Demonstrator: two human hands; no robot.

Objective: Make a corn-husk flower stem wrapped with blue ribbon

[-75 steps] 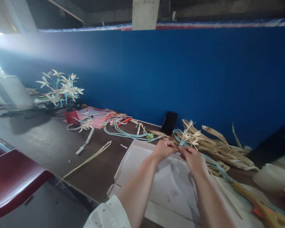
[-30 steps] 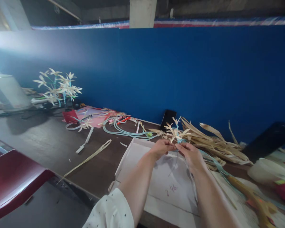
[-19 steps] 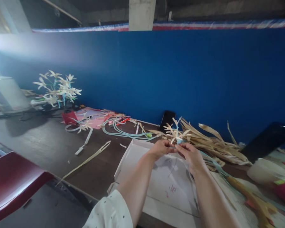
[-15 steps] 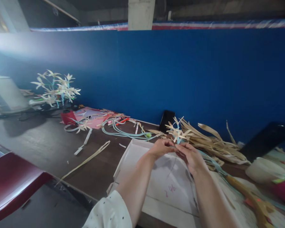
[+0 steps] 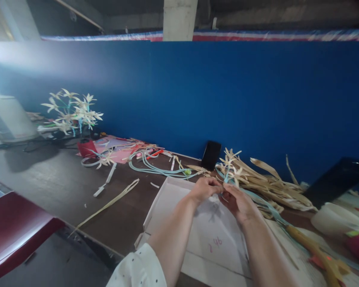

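Observation:
My left hand (image 5: 204,189) and my right hand (image 5: 237,201) meet above a white cardboard box lid (image 5: 164,201) on the dark table. Both are closed in a pinch on the light blue stem of a small sprig of pale straw flowers (image 5: 230,166). The flower heads stick up and away from me, just past my fingertips. A thin thread hangs from between my fingers over the lid.
A heap of dried straw leaves (image 5: 272,185) lies behind my hands, with a black phone (image 5: 211,154) leaning on the blue wall. Light blue cords (image 5: 155,165), pink paper and a finished flower bouquet (image 5: 73,113) lie left. A white bowl (image 5: 335,219) sits right; a red chair (image 5: 14,231) at lower left.
The sprig has tipped lower and to the right. My right hand has dropped slightly and turned, while my left hand has stayed pinched at the stem.

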